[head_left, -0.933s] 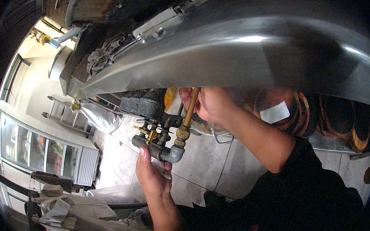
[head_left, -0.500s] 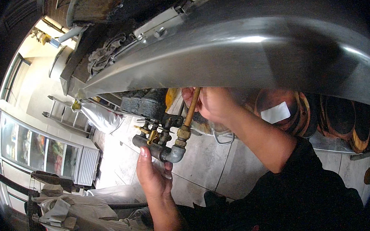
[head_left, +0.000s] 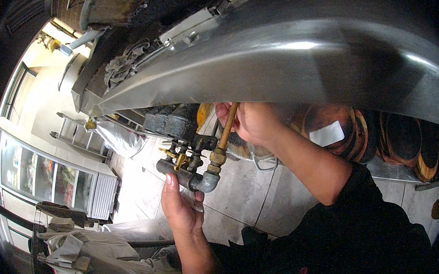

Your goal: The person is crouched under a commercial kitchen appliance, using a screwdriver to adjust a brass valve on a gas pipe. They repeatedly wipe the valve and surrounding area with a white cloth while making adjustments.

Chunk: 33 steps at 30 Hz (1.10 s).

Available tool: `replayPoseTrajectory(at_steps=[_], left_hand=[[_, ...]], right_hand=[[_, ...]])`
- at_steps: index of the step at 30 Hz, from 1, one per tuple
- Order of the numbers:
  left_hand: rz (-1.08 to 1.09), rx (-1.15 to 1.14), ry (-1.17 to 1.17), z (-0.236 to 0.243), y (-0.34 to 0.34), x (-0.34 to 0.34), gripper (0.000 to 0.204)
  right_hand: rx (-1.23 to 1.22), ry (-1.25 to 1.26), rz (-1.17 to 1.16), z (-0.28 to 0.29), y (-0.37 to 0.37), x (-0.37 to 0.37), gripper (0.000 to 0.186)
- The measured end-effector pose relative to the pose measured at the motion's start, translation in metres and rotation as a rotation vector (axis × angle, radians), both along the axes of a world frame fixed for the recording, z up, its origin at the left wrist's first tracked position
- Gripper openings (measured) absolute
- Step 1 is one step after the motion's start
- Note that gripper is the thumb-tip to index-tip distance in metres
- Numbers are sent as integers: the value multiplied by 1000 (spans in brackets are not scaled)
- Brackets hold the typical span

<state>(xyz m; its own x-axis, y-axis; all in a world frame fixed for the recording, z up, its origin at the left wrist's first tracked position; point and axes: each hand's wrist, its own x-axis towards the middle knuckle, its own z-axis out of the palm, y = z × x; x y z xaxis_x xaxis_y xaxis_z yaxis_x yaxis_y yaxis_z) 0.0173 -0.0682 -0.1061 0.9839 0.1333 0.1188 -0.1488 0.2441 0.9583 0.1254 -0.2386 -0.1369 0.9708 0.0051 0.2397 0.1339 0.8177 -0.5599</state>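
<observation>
A dark metal gas pipe manifold (head_left: 184,177) with small brass-handled valves hangs below the edge of a steel counter. My left hand (head_left: 181,209) supports it from below, thumb against the pipe and fingers curled under it. At its right end, a grey elbow (head_left: 211,182) joins a brass fitting (head_left: 217,159), from which a tan tube (head_left: 227,128) rises behind the counter edge. My right hand (head_left: 249,126) is closed round this tube just under the edge. Some of its fingers are hidden by the tube.
The curved steel counter front (head_left: 276,76) spans the space above both hands. Round dark wooden-rimmed platters (head_left: 331,115) stand on a low shelf at right. A metal-handled container (head_left: 265,163) sits beneath my right forearm. To the left are a glass-door fridge (head_left: 42,174) and draped cloths (head_left: 100,254).
Both hands keep their places on the pipe and tube. The manifold and its valves have shifted very slightly; nothing has been let go.
</observation>
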Motion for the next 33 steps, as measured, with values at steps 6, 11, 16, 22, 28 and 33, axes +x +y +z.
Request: replayPoseTrajectory(at_steps=[6,11,16,22,28,33], left_hand=[[34,-26,-6,-2,-2,1,41],[41,-8,-14,-2,-3,1,41],[20,-15,-3,-2,0,1,42],[9,-12,-7,0,-1,0,43],[12,-11,-12,0,-2,0,43],[12,-21,-3,-1,-1,1,42]], right_hand=[[-77,-104,-17,-9,-1,5,30],[-37,-14,21,-3,-1,1,29],[-4,-12,33,0,-1,-2,31],[29,-25,38,1,-1,-3,36],[15,-10,42,1,-2,-2,39],[-15,-44,51,-5,-3,2,40]])
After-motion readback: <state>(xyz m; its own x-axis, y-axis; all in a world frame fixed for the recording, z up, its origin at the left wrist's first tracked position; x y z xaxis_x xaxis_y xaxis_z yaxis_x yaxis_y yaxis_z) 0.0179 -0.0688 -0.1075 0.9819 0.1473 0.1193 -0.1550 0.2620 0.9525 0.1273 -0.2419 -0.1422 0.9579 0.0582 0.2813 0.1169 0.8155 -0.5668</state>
